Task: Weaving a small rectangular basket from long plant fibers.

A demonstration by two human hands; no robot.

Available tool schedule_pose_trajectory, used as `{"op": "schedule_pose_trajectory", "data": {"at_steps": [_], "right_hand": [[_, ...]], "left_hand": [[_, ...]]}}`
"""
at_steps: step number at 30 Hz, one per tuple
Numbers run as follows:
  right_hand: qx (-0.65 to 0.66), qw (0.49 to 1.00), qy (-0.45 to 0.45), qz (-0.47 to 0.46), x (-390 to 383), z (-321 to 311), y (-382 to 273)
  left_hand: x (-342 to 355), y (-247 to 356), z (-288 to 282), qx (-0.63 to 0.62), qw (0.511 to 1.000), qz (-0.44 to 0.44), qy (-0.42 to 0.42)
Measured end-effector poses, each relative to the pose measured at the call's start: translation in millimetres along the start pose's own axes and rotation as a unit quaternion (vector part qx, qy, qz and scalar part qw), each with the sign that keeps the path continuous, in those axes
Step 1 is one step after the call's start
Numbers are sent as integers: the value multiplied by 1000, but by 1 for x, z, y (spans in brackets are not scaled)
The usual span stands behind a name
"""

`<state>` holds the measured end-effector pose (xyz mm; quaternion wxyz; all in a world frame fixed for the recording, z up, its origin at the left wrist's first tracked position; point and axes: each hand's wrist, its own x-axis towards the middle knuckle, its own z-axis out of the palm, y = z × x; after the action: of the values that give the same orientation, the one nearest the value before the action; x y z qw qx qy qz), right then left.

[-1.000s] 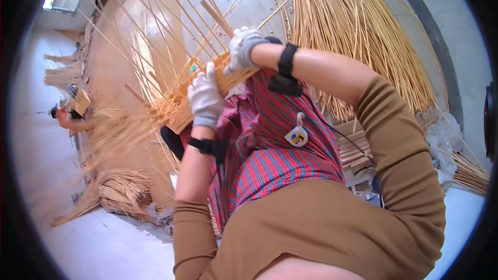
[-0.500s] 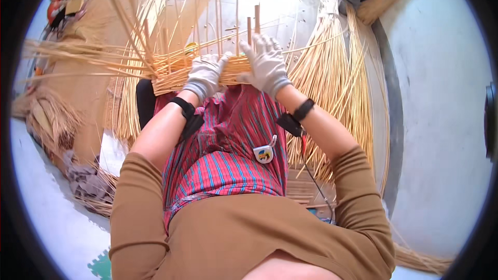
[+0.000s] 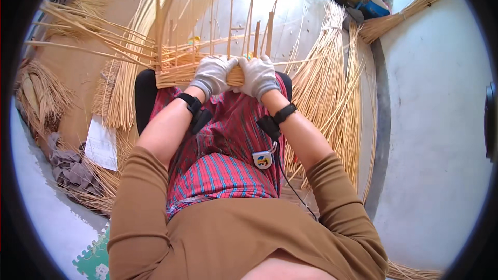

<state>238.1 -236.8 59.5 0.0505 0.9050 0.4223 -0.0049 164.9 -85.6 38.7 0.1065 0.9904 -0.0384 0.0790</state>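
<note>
A partly woven wicker basket [image 3: 175, 76] rests across my knees, with upright stakes rising from it and loose willow-like strands [image 3: 98, 41] fanning out at its left corner. My left hand [image 3: 211, 75], in a pale work glove, is closed over the near woven wall around its middle. Close beside it on the right, my gloved right hand [image 3: 258, 77] grips the same wall, its thumb near the left one. A short patch of weave shows between the hands. The fingertips behind the wall are hidden. Two thicker stakes [image 3: 263, 36] stand just beyond my right hand.
Long bundles of strands [image 3: 321, 88] lie on the floor to the right, and others [image 3: 127, 93] to the left. A white paper sheet [image 3: 101, 142] and grey cloth [image 3: 72, 171] are at lower left. A tied bundle [image 3: 399, 15] leans near the right wall.
My right hand, spread flat with fingers raised before, has moved left and closed on the basket wall. The loose strands at left and the upright stakes have shifted as the view moved.
</note>
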Motion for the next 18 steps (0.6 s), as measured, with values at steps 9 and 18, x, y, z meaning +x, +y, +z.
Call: {"op": "schedule_pose_trajectory", "data": {"at_steps": [9, 18], "right_hand": [[132, 984, 115, -27, -33, -27, -7], [-51, 998, -25, 11, 16, -9, -97]], "left_hand": [[-92, -61, -36, -27, 994, -23, 103], [-64, -75, -12, 20, 993, -96, -61]]}}
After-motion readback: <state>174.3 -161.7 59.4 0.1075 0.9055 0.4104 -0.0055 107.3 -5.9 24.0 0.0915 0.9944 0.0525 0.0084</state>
